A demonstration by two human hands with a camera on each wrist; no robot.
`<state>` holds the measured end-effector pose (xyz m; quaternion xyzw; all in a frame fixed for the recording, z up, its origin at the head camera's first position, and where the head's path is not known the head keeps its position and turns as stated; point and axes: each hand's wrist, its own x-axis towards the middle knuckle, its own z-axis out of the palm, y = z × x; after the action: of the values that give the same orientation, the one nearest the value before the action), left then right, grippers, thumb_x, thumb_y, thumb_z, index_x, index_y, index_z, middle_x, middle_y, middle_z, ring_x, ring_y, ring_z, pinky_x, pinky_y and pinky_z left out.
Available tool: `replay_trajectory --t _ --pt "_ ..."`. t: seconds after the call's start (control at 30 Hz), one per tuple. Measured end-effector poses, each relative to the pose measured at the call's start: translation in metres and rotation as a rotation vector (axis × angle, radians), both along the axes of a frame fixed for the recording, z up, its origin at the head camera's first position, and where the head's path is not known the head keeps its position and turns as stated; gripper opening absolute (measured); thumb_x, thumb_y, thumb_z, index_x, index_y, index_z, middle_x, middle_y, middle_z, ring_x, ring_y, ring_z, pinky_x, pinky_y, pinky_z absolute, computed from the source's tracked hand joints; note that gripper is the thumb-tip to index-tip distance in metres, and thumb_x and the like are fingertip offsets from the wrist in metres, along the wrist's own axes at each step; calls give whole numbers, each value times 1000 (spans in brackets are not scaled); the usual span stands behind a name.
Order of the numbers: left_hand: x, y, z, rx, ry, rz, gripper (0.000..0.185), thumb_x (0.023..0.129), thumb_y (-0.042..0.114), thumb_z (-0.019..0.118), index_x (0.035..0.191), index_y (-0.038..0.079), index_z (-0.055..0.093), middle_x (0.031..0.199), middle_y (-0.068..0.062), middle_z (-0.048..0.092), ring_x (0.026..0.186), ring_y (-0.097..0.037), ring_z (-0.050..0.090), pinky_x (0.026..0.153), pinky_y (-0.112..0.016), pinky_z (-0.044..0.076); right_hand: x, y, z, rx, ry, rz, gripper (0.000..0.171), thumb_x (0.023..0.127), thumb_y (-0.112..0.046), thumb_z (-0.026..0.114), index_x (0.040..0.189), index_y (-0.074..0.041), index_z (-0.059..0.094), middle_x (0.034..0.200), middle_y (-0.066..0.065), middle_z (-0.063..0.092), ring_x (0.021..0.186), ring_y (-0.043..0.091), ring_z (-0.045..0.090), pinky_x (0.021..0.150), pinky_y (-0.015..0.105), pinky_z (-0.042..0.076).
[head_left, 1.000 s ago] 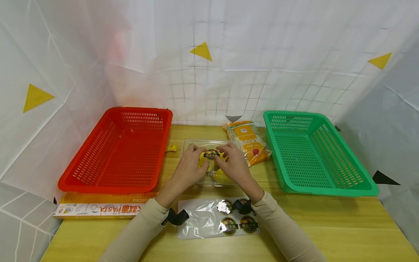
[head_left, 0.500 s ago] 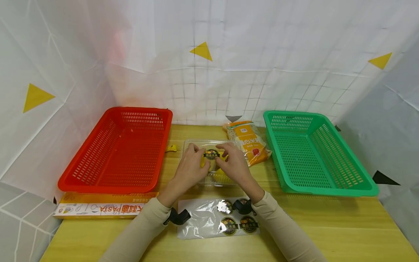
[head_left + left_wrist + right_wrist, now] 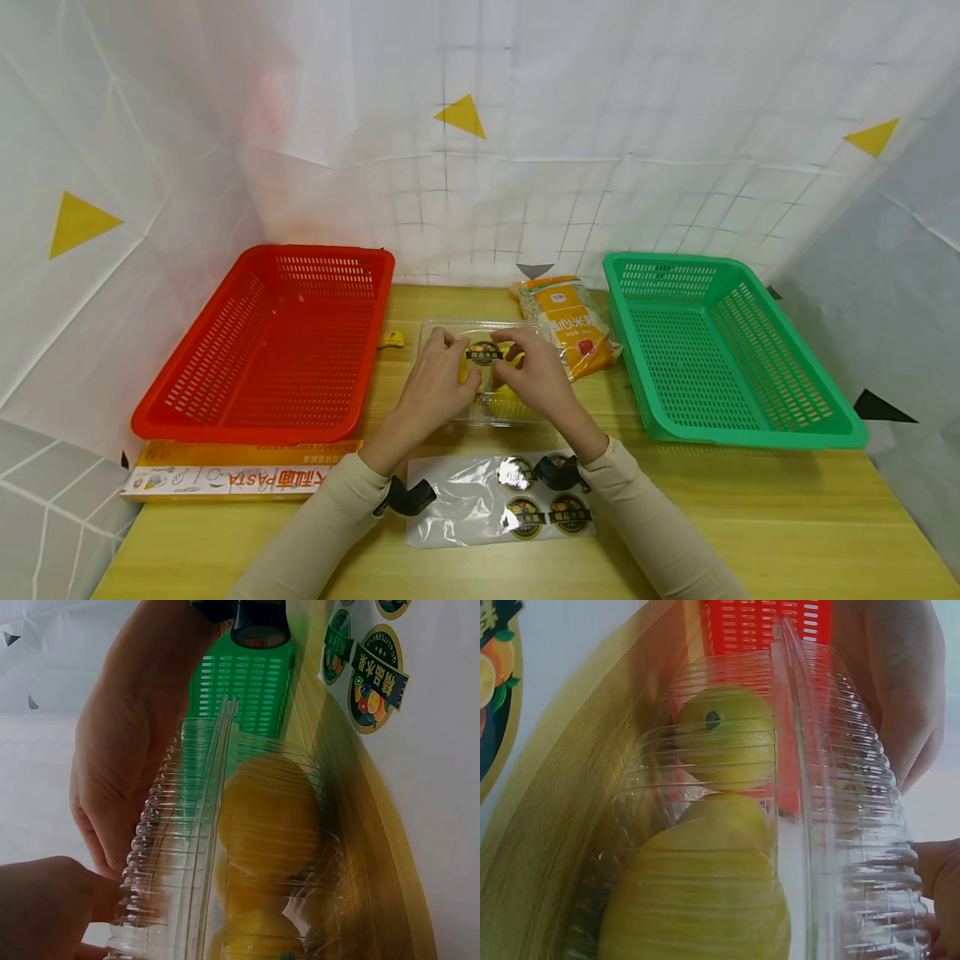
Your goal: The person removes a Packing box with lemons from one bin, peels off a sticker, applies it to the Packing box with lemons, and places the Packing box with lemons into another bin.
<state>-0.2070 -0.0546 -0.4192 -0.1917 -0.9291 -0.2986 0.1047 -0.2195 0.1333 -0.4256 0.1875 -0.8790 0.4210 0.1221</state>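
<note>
Both hands on clear clamshell box (image 3: 480, 367) of yellow fruit (image 3: 724, 739), centre of wooden table (image 3: 750, 508), btwn red basket (image 3: 277, 342) & green basket (image 3: 720, 350). Left hand (image 3: 435, 385) and right hand (image 3: 534, 379) flat on lid, fingertips pressing round label sticker (image 3: 484, 353); fingers fairly straight, nothing clamped. Best done, by the look of it, w/ even pressure from sticker's middle outward, box kept steady. Box level, lid up, long axis seemingly running away from wearer. Sticker sheet (image 3: 498, 498) near edge; noodle bag (image 3: 573, 327) beside.
</note>
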Motion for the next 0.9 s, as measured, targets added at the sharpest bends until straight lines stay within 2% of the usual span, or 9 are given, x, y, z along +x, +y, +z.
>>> replay_trajectory --t 0.33,0.57,0.9 --pt "2 0 2 0 -10 3 50 95 17 71 139 -5 62 114 -18 52 92 -28 51 78 -39 48 -2 2 -1 -63 -16 29 38 88 0 78 125 -5 72 116 14 70 89 25 61 70 39 55" --pt "1 -1 0 -12 30 -15 48 94 15 72 138 -2 63 107 -16 52 86 -27 50 72 -38 46 -3 2 -1 -62 -17 36 38 88 0 78 125 -6 72 116 10 70 94 25 61 70 38 56" --pt "-3 -1 -1 -51 65 -43 47 93 14 70 137 -2 64 100 -15 49 80 -27 48 68 -36 43 -2 1 -1 -48 -18 36 37 89 0 78 125 -4 71 117 11 70 97 27 62 72 39 57"
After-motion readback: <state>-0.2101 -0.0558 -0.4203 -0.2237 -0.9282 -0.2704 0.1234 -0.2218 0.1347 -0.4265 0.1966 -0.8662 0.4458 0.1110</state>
